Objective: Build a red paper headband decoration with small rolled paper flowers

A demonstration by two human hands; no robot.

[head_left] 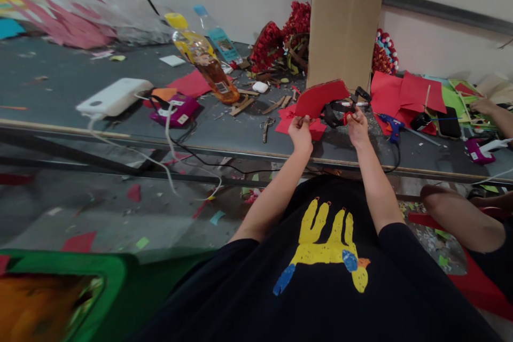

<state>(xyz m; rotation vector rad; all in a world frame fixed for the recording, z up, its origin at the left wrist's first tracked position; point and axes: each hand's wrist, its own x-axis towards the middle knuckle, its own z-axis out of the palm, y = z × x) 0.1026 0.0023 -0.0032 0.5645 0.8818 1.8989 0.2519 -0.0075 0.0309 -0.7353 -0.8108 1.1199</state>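
Note:
A curved red piece (pixel 323 97) with a cardboard-like edge is held above the dark tabletop. My left hand (pixel 301 131) pinches its lower left end. With closed fingers, my right hand (pixel 356 124) grips a small red item (pixel 346 117) to the right of it; its exact shape is unclear. A black looped item (pixel 332 114) lies between the hands, close to my right fingers. Under the curved piece, flat red sheets (pixel 316 131) rest near the table edge. Small scissors (pixel 266 129) lie left of my left hand, and a blue glue gun (pixel 393 126) lies right of my right hand.
On the table (pixel 48 91) stand two tilted-looking bottles (pixel 208 67), a white power bank (pixel 115 97) and a purple power strip (pixel 176 110) with cables over the edge. A cardboard panel (pixel 348 21) rises behind. Another person's hand (pixel 483 107) is at right; a green bin (pixel 120 278) stands lower left.

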